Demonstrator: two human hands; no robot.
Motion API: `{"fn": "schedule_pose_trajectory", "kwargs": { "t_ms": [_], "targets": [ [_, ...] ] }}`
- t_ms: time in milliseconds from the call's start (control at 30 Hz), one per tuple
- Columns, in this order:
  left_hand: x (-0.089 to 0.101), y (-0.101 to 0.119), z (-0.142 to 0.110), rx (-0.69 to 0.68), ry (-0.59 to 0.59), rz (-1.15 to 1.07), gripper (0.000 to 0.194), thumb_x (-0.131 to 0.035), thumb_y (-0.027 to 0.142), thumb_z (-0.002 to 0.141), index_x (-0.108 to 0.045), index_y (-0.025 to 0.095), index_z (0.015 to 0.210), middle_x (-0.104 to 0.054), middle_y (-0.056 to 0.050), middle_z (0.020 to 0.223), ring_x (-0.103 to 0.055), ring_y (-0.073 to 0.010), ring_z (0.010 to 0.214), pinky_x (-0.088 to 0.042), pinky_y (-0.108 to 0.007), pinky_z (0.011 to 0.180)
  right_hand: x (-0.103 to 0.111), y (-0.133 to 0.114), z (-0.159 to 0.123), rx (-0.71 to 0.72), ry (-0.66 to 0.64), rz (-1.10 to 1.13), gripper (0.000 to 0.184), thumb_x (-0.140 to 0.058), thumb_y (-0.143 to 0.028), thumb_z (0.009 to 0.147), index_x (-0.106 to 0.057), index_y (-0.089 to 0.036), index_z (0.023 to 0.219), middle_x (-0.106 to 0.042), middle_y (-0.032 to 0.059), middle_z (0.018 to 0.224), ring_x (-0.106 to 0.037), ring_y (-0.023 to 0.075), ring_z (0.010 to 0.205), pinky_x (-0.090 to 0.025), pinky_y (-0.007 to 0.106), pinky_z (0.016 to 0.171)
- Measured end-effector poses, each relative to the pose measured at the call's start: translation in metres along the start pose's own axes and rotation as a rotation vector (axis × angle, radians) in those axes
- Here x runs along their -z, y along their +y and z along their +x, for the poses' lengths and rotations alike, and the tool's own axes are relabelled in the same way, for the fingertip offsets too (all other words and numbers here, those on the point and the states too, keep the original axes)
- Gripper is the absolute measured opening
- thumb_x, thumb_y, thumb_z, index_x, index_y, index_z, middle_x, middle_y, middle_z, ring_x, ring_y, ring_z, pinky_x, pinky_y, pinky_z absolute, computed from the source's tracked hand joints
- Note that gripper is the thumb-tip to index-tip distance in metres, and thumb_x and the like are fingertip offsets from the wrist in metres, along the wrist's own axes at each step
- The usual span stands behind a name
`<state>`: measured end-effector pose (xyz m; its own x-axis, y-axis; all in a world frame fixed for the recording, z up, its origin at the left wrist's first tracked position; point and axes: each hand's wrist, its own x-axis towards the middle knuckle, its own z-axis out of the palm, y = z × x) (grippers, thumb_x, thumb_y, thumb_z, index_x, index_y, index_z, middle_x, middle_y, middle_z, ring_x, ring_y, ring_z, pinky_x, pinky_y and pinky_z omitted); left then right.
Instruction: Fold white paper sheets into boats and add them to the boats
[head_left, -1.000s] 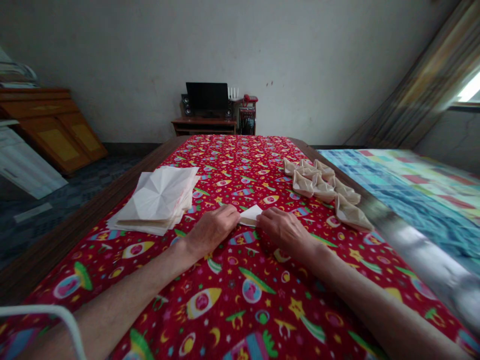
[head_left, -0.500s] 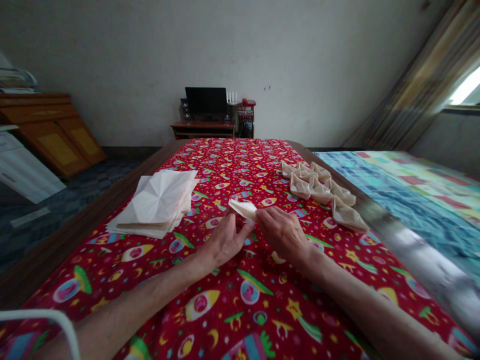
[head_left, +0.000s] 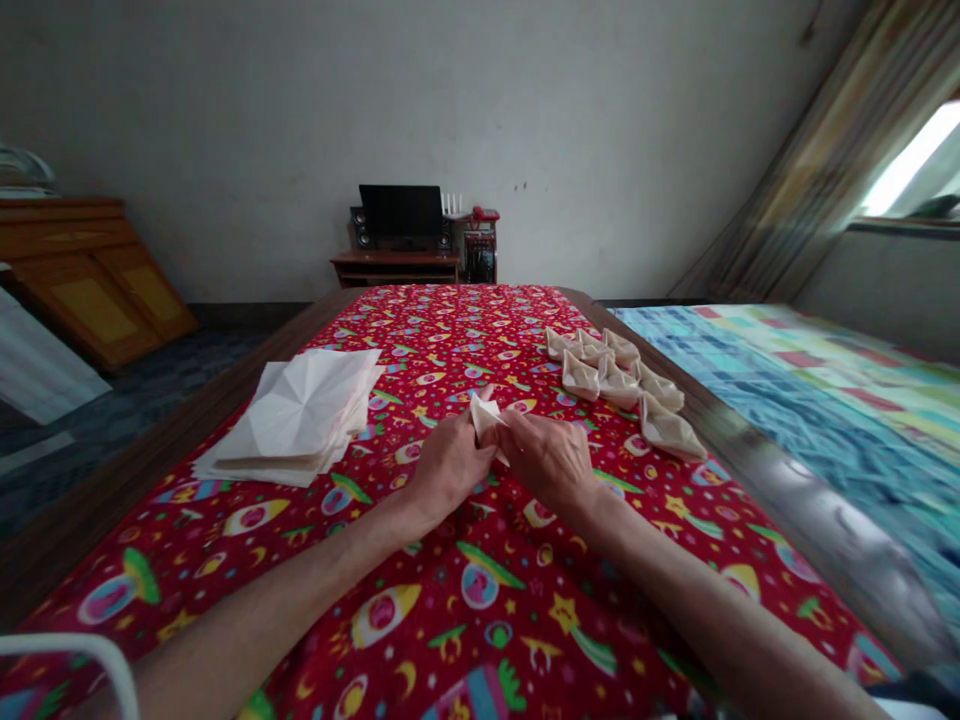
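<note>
Between my two hands is a small piece of folded paper (head_left: 486,415), off-white, with a pointed tip showing above the fingers. My left hand (head_left: 450,460) grips its left side, thumb toward me. My right hand (head_left: 547,455) pinches its right side, and the fingers cover much of the paper. To the left lies a stack of creased paper sheets (head_left: 300,405), the top one marked with star-like folds. Several folded paper boats (head_left: 616,380) sit grouped in rows at the right of the table.
A red cartoon-print tablecloth (head_left: 480,590) covers the long table. A white curved tube (head_left: 97,645) crosses the lower left corner. At the far end stands a monitor (head_left: 401,212) on a small desk. A bed (head_left: 787,400) runs along the right side.
The folded paper was low on the cloth, held by both ends; it is now lifted and turned upright. My hands have come closer together around it. The view has shifted slightly right.
</note>
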<state>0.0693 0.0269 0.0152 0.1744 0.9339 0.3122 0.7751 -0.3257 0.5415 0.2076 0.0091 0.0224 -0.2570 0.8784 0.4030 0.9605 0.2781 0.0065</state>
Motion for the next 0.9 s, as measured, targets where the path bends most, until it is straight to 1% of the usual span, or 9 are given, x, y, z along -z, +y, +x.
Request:
{"fn": "schedule_pose_trajectory", "kwargs": {
  "t_ms": [67, 133, 233, 300, 400, 467, 600, 700, 900],
  "targets": [
    [0.003, 0.000, 0.000, 0.013, -0.003, 0.087, 0.035, -0.047, 0.026, 0.086, -0.061, 0.015, 0.117, -0.072, -0.010, 0.087, -0.067, -0.0224, 0.080, -0.048, -0.027, 0.068, 0.000, 0.003, 0.003, -0.072, -0.043, -0.017, 0.030, -0.037, -0.031, 0.092, -0.063, -0.022, 0.082, -0.068, 0.0033, 0.067, -0.059, 0.0149, 0.057, -0.015, 0.029, 0.050],
    [0.008, -0.002, 0.002, 0.003, 0.005, 0.118, 0.040, -0.049, 0.022, 0.084, -0.058, 0.018, 0.123, -0.072, -0.008, 0.087, -0.068, -0.0220, 0.079, -0.048, -0.027, 0.067, 0.000, 0.008, 0.005, -0.121, -0.048, -0.005, 0.027, -0.039, -0.030, 0.090, -0.064, -0.022, 0.083, -0.069, 0.0037, 0.069, -0.060, 0.0153, 0.059, -0.017, 0.028, 0.051],
    [0.013, -0.009, 0.007, -0.033, 0.013, 0.045, 0.047, -0.053, 0.017, 0.079, -0.056, 0.025, 0.126, -0.073, -0.003, 0.092, -0.067, -0.0186, 0.080, -0.048, -0.023, 0.067, 0.002, 0.014, 0.005, -0.136, -0.054, 0.046, 0.022, -0.044, -0.029, 0.087, -0.064, -0.021, 0.084, -0.069, 0.0037, 0.071, -0.061, 0.0152, 0.063, -0.021, 0.027, 0.052],
    [0.013, -0.014, 0.009, -0.071, 0.002, -0.013, 0.043, -0.052, 0.016, 0.080, -0.061, 0.027, 0.121, -0.073, -0.001, 0.094, -0.067, -0.0169, 0.081, -0.049, -0.022, 0.069, 0.001, 0.017, 0.004, -0.128, -0.079, 0.063, 0.021, -0.045, -0.029, 0.086, -0.064, -0.021, 0.082, -0.067, 0.0035, 0.069, -0.060, 0.0152, 0.063, -0.023, 0.026, 0.052],
    [0.009, -0.022, 0.007, -0.129, -0.031, -0.024, 0.038, -0.051, 0.014, 0.080, -0.067, 0.027, 0.111, -0.072, -0.001, 0.099, -0.066, -0.0165, 0.087, -0.049, -0.023, 0.077, -0.004, 0.020, 0.000, -0.053, -0.110, 0.097, 0.020, -0.047, -0.027, 0.086, -0.065, -0.021, 0.093, -0.067, 0.0033, 0.074, -0.059, 0.0146, 0.065, -0.024, 0.026, 0.053],
    [0.006, -0.026, 0.003, -0.166, -0.063, 0.040, 0.039, -0.051, 0.012, 0.079, -0.068, 0.027, 0.110, -0.071, -0.001, 0.099, -0.065, -0.0168, 0.089, -0.049, -0.024, 0.080, -0.009, 0.022, -0.002, 0.025, -0.119, 0.132, 0.021, -0.046, -0.024, 0.087, -0.064, -0.022, 0.099, -0.066, 0.0037, 0.080, -0.058, 0.0137, 0.068, -0.027, 0.025, 0.054],
    [0.006, -0.030, -0.006, -0.275, -0.132, 0.230, 0.037, -0.050, 0.016, 0.084, -0.064, 0.031, 0.115, -0.064, -0.001, 0.086, -0.062, -0.0170, 0.079, -0.048, -0.024, 0.067, -0.018, 0.027, -0.005, 0.135, -0.145, 0.156, 0.021, -0.048, -0.020, 0.088, -0.066, -0.023, 0.098, -0.062, 0.0049, 0.090, -0.056, 0.0135, 0.076, -0.031, 0.023, 0.059],
    [0.008, -0.031, -0.010, -0.346, -0.166, 0.342, 0.034, -0.048, 0.018, 0.086, -0.063, 0.029, 0.115, -0.059, -0.002, 0.086, -0.060, -0.0167, 0.077, -0.045, -0.023, 0.061, -0.021, 0.030, -0.007, 0.175, -0.159, 0.115, 0.023, -0.049, -0.018, 0.088, -0.066, -0.025, 0.102, -0.060, 0.0054, 0.095, -0.054, 0.0146, 0.079, -0.033, 0.024, 0.061],
    [0.008, -0.029, -0.005, -0.507, -0.237, 0.473, 0.041, -0.043, 0.013, 0.086, -0.051, 0.024, 0.125, -0.052, -0.005, 0.093, -0.056, -0.0191, 0.086, -0.047, -0.028, 0.072, -0.016, 0.030, -0.009, 0.256, -0.178, 0.033, 0.024, -0.047, -0.019, 0.091, -0.063, -0.025, 0.107, -0.056, 0.0072, 0.094, -0.050, 0.0171, 0.081, -0.032, 0.025, 0.060]
  ]
}}
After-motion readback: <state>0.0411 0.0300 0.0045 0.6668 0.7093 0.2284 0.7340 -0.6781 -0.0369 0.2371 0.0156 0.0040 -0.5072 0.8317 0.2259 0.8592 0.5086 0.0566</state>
